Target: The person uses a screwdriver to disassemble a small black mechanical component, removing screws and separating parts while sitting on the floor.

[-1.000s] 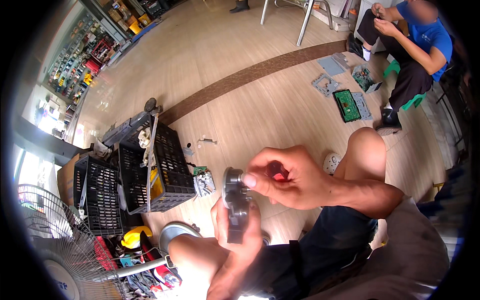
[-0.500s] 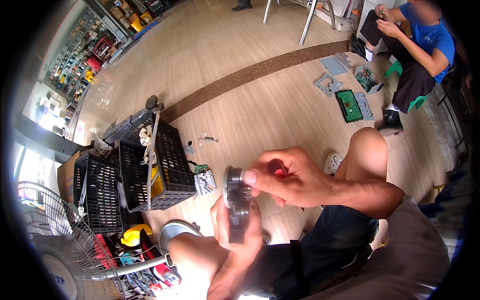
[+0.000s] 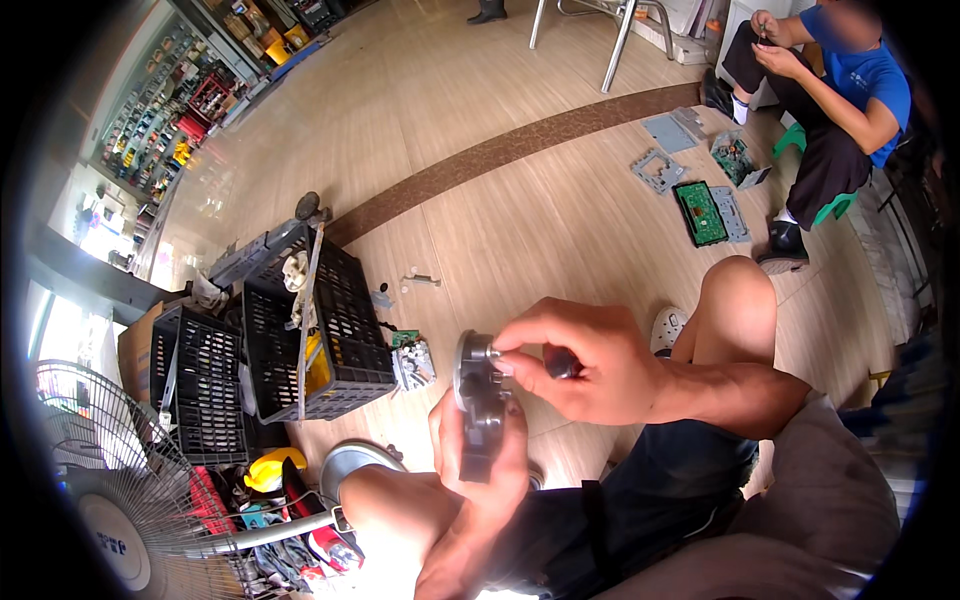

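Observation:
My left hand (image 3: pixel 505 455) is closed round a dark grey part with a round, pale-rimmed end (image 3: pixel 482 400), held upright above my lap. My right hand (image 3: pixel 590 365) comes in from the right. Its thumb and forefinger pinch together at small metal bits on the side of that part, near the round end. Tucked in the curled fingers of the same hand is a dark, rounded tool handle (image 3: pixel 562 362); its other end is hidden, so its kind cannot be told.
Black plastic crates (image 3: pixel 320 330) stand on the floor at left, beside a fan (image 3: pixel 110 480) and a pile holding a yellow object (image 3: pixel 272 470). Loose parts (image 3: pixel 412 362) lie by the crate. At far right, a seated person (image 3: pixel 850 110) works near green circuit boards (image 3: pixel 702 213).
My right fingers have shifted from lying over the part's top to pinching at its side. The handle has turned, hiding its red end. The part has moved slightly right.

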### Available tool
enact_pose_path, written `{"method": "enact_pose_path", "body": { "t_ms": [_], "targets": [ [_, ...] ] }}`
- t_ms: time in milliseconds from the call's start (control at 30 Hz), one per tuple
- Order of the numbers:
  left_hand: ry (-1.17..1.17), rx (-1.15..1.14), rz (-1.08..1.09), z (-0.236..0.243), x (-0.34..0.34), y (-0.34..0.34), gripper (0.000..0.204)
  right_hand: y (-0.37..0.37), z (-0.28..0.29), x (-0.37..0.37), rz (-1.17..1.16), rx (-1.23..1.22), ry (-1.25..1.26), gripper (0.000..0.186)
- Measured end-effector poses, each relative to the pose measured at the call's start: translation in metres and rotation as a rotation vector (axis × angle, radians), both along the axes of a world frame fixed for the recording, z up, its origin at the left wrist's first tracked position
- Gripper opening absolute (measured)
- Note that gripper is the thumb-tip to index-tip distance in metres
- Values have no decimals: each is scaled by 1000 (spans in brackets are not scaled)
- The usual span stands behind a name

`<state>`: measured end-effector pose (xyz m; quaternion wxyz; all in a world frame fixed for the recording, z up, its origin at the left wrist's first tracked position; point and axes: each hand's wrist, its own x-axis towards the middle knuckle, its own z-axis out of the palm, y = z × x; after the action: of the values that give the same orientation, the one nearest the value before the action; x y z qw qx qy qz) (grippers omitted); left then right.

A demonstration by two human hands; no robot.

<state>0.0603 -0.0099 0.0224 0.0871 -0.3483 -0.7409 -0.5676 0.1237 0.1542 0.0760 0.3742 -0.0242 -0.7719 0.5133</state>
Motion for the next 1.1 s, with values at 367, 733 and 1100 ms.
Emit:
{"method": "enact_pose_path", "body": {
  "t_ms": [367,733,1100],
  "targets": [
    [-33,8,22,1,0,-2,51,6,19,6,82,-42,-219,16],
    [24,14,16,1,-2,-3,51,5,13,1,118,-79,-136,13],
    [26,0,0,1,0,-2,50,3,7,2,43,24,-11,19]
  ]
}}
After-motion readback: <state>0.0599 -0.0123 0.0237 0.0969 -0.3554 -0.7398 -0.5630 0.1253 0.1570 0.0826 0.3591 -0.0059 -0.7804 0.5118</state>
